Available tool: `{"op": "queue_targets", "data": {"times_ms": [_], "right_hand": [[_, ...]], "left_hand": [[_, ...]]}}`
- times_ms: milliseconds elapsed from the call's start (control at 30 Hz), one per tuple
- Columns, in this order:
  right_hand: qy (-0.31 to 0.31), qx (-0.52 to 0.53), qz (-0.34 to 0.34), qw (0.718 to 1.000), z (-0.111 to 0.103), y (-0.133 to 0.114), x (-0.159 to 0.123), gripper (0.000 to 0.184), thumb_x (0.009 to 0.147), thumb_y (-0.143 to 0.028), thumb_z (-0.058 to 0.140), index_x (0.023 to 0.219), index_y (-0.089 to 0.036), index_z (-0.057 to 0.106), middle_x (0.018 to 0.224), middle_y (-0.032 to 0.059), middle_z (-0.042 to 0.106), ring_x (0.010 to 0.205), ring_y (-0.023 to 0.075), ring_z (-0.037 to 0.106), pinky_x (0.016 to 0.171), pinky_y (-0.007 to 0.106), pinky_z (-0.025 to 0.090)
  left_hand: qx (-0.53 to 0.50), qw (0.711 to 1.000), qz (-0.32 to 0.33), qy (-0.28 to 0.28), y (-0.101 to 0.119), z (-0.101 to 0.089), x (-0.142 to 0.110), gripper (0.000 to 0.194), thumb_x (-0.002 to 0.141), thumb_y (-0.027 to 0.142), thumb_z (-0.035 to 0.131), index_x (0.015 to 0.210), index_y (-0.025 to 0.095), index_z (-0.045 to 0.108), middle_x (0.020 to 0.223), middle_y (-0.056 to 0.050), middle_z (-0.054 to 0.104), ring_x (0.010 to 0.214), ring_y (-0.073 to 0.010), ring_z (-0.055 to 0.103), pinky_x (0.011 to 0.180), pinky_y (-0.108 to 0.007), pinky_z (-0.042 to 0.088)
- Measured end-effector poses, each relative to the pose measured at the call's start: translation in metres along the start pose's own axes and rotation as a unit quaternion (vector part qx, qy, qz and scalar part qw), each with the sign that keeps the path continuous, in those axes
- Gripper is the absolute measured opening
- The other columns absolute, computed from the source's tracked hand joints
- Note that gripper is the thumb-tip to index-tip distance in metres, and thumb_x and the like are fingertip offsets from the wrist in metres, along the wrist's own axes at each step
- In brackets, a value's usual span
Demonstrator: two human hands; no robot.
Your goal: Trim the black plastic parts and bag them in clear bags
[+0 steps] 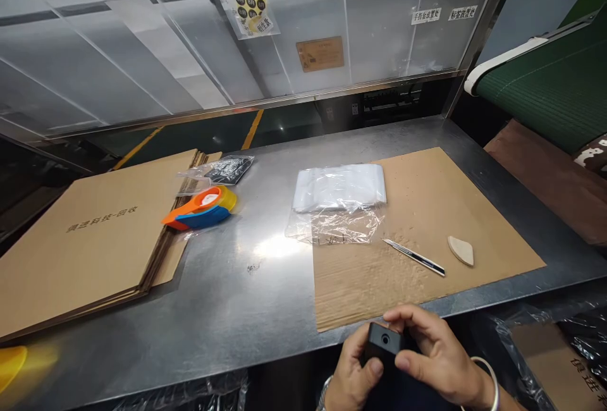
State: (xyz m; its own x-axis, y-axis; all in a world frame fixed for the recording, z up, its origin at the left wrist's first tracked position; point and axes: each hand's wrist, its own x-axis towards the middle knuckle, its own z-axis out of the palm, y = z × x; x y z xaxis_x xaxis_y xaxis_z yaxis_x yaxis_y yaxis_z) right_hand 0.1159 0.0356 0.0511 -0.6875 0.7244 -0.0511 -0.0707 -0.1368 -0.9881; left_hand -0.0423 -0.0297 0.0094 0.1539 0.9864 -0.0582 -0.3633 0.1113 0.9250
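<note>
Between my two hands, at the table's front edge, is a small black box-shaped device (382, 339) with a round hole in its end face. My left hand (351, 367) grips its left side, thumb on the near face. My right hand (434, 351) is closed about its right side, with the thumb and fingertips against it. Just beyond lies a cardboard sheet (478, 208). On that sheet rest a slim utility knife (415, 257) and a beige wedge-shaped piece (460, 251). A stack of clear plastic bags (341, 186) lies partly on the sheet's far left corner.
Flattened cartons (109, 221) are stacked on the left of the metal table (237, 310). Beside them sit an orange and blue tape dispenser (202, 207) and a bag with black contents (230, 169). A clear panel (313, 6) stands behind; a green conveyor belt (545, 82) is at right.
</note>
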Motion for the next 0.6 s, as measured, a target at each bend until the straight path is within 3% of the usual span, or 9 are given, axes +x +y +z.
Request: {"op": "queue_targets", "data": {"times_ms": [133, 233, 367, 433, 500, 600], "right_hand": [[0.068, -0.055, 0.002, 0.996, 0.005, 0.006, -0.001, 0.034, 0.078, -0.035, 0.064, 0.109, -0.026, 0.054, 0.094, 0.0039, 0.058, 0.087, 0.0184, 0.053, 0.077, 0.029, 0.044], [0.087, -0.089, -0.016, 0.992, 0.009, 0.008, -0.001, 0.035, 0.078, -0.035, 0.064, 0.110, -0.026, 0.054, 0.096, 0.0044, 0.058, 0.088, 0.0189, 0.053, 0.076, 0.028, 0.045], [0.037, -0.081, -0.057, 0.994, 0.011, 0.002, 0.001, 0.032, 0.080, -0.034, 0.062, 0.111, -0.027, 0.055, 0.089, 0.0031, 0.059, 0.083, 0.0176, 0.055, 0.075, 0.028, 0.046], [0.032, -0.079, -0.069, 0.994, 0.008, -0.002, 0.004, 0.026, 0.085, -0.030, 0.055, 0.111, -0.027, 0.055, 0.086, 0.0027, 0.059, 0.080, 0.0160, 0.057, 0.073, 0.027, 0.047], [0.066, -0.110, -0.076, 0.989, 0.005, -0.006, 0.007, 0.022, 0.088, -0.025, 0.051, 0.109, -0.027, 0.056, 0.086, 0.0023, 0.058, 0.079, 0.0145, 0.056, 0.072, 0.026, 0.046], [0.116, -0.167, -0.088, 0.975, 0.001, -0.008, 0.011, 0.019, 0.088, -0.020, 0.050, 0.104, -0.027, 0.059, 0.087, 0.0019, 0.054, 0.081, 0.0139, 0.055, 0.072, 0.025, 0.045]], "left_hand": [[0.019, 0.991, 0.023, 0.129, -0.021, 0.011, -0.003, 0.064, 0.068, 0.042, 0.066, 0.123, 0.017, 0.044, 0.120, -0.016, 0.053, 0.111, -0.0336, 0.047, 0.095, -0.045, 0.034], [0.028, 0.969, 0.042, 0.243, -0.033, 0.026, -0.003, 0.080, 0.057, 0.035, 0.076, 0.125, 0.016, 0.038, 0.110, -0.016, 0.058, 0.100, -0.0315, 0.054, 0.091, -0.043, 0.038], [-0.012, 0.948, 0.047, 0.314, -0.034, 0.034, -0.006, 0.072, 0.057, 0.034, 0.077, 0.117, 0.022, 0.039, 0.098, -0.010, 0.061, 0.085, -0.0248, 0.058, 0.081, -0.036, 0.043], [-0.080, 0.954, 0.049, 0.284, -0.027, 0.031, -0.007, 0.064, 0.060, 0.041, 0.072, 0.114, 0.022, 0.044, 0.098, -0.009, 0.061, 0.082, -0.0234, 0.058, 0.077, -0.035, 0.044], [-0.170, 0.965, 0.057, 0.190, -0.018, 0.027, -0.005, 0.051, 0.067, 0.047, 0.062, 0.107, 0.018, 0.052, 0.089, -0.009, 0.063, 0.071, -0.0202, 0.058, 0.066, -0.032, 0.046], [-0.288, 0.951, 0.082, 0.074, -0.009, 0.025, 0.002, 0.046, 0.075, 0.047, 0.048, 0.106, 0.014, 0.058, 0.082, -0.008, 0.062, 0.060, -0.0163, 0.057, 0.052, -0.026, 0.045]]}}
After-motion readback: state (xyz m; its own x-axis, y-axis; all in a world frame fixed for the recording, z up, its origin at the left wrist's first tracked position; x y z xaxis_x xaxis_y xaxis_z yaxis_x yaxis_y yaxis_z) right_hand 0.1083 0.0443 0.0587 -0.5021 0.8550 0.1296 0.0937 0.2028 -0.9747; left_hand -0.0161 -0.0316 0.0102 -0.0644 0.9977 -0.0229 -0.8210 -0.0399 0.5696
